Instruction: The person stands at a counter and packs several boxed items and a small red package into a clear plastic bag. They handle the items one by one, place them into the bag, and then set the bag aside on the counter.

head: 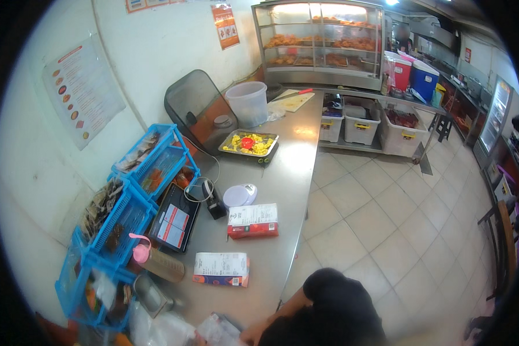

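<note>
At the bottom edge, my right hand (251,334) reaches from a black short sleeve to a clear plastic bag (218,329) with a printed item in it. The frame cuts the hand off and the sleeve covers part of it, so its grip is hidden. Of my left hand (198,339) only a sliver shows, at the bag's left side. Beside it lie more clear plastic bags (158,326). On the steel table (225,298) ahead rest a purple-orange carton (221,279) and a red carton (253,230), each with a printed slip on top.
Left are blue plastic baskets (125,242) of packets, a steel container (152,296), a pink-lidded bottle (160,261), a tablet (173,220) and a kitchen scale (240,195). Farther off are a tray of yellow food (268,149), a knife (300,92) on a cutting board and a display case (320,75).
</note>
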Demonstrator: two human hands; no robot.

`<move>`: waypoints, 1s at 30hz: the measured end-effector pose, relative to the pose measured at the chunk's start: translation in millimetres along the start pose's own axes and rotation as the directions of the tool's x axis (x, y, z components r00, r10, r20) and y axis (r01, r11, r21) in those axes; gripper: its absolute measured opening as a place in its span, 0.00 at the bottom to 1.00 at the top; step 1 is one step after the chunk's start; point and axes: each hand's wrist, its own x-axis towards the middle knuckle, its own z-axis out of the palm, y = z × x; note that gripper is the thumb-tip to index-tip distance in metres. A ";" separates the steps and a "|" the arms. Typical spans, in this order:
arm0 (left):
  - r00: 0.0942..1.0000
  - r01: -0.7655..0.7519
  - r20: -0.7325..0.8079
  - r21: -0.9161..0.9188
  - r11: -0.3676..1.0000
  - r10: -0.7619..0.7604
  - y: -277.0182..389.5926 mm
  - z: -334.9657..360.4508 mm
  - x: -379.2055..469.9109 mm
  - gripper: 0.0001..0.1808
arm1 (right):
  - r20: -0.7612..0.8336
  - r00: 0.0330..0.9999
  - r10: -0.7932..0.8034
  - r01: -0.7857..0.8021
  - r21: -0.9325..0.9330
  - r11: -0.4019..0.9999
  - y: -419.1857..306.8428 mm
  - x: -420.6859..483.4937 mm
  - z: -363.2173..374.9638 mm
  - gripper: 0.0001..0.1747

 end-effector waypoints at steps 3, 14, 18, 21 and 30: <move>1.000 -0.021 0.002 -0.003 1.000 0.021 -3.4 1.0 -0.2 0.17 | 0.136 0.990 0.026 -0.032 0.046 0.998 -2.2 5.7 9.4 0.22; 0.998 -0.059 -0.029 -0.034 0.998 0.058 -21.3 -11.6 -13.2 0.14 | 0.974 0.111 0.198 -0.221 -0.170 0.960 12.6 105.0 25.4 0.12; 0.997 -0.056 -0.049 -0.042 0.998 0.054 -29.0 -17.1 -19.2 0.13 | 0.641 0.768 0.021 0.346 -0.441 0.828 24.5 210.8 8.7 0.08; 0.997 -0.058 -0.054 -0.052 0.997 0.055 -35.2 -16.7 -21.7 0.12 | 0.234 0.969 0.084 0.083 -0.623 0.778 36.0 264.6 17.0 0.08; 0.997 -0.048 -0.063 -0.065 0.997 0.044 -48.1 -24.4 -30.8 0.10 | 0.394 0.886 0.244 0.266 -0.864 0.428 75.2 320.9 94.9 0.10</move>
